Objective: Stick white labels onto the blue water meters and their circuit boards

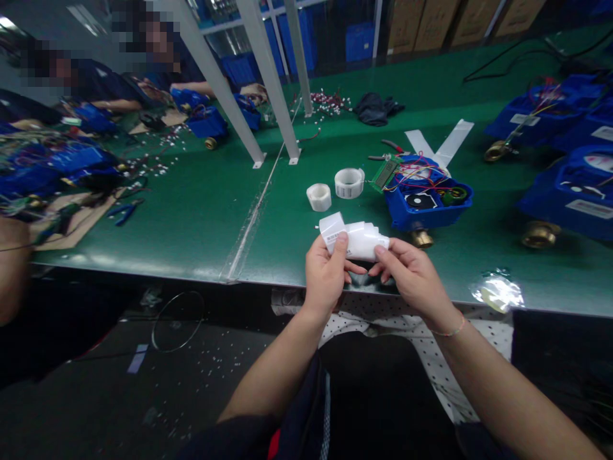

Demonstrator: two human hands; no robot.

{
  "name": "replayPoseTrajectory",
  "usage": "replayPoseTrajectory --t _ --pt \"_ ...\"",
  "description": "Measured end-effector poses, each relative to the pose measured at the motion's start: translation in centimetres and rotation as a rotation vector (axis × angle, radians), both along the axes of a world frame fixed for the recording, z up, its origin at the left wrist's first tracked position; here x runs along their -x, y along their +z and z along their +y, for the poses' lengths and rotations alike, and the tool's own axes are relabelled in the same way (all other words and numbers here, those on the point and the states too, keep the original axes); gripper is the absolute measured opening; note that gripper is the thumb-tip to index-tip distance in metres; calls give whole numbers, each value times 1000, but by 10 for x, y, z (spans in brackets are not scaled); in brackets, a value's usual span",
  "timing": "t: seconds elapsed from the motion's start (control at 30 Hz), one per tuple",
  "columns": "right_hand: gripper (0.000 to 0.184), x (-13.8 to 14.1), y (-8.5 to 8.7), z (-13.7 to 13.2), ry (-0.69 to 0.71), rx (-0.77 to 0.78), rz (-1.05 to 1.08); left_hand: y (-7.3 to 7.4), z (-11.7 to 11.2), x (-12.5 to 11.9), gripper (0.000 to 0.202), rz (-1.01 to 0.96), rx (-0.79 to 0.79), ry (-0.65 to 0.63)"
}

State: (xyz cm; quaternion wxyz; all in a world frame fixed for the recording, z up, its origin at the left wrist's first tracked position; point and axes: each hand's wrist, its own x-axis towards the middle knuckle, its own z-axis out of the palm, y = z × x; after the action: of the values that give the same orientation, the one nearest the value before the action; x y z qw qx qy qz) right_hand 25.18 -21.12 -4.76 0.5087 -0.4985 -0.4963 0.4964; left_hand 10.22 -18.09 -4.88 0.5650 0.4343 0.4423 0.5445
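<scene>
Holding a fan-folded strip of white labels (357,237) just above the near edge of the green bench (191,217), pinched at its left end under the thumb of the left hand (327,271) and nipped at its right end by the fingertips of the right hand (412,275). Liable, by the look of it, to spring open or slip off the edge to the floor, given loose folds and so light a grip; liable also to smudge where fingers press the printed faces.

Just beyond, lying open: a blue housing (428,211), stuffed with red and yellow wires (416,171) and a round black part (421,200), with a green circuit board (385,172) jutting over its far-left rim. Left of it, a small label roll (318,197) and a larger label roll (349,183). Farther right, more blue housings (565,191).
</scene>
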Motion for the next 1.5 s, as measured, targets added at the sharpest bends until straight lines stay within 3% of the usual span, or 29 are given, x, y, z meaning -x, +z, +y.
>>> replayPoseTrajectory --t 0.17,0.33,0.47,1.0,1.5 --pt "31 1 -2 -3 8 -59 9 0 -1 3 47 -21 0 -26" --pt "18 4 -7 -8 -41 -341 -295 -2 -6 9 43 -64 -10 -89" --pt "26 6 -5 -9 -51 -478 -375 -2 -7 13 38 -65 7 -50" --pt "20 3 -9 -11 -62 -281 -257 -8 -9 13 34 -119 -4 -88" --pt "15 3 -6 -11 -92 -367 -338 -7 -8 12 32 -118 -17 -63"
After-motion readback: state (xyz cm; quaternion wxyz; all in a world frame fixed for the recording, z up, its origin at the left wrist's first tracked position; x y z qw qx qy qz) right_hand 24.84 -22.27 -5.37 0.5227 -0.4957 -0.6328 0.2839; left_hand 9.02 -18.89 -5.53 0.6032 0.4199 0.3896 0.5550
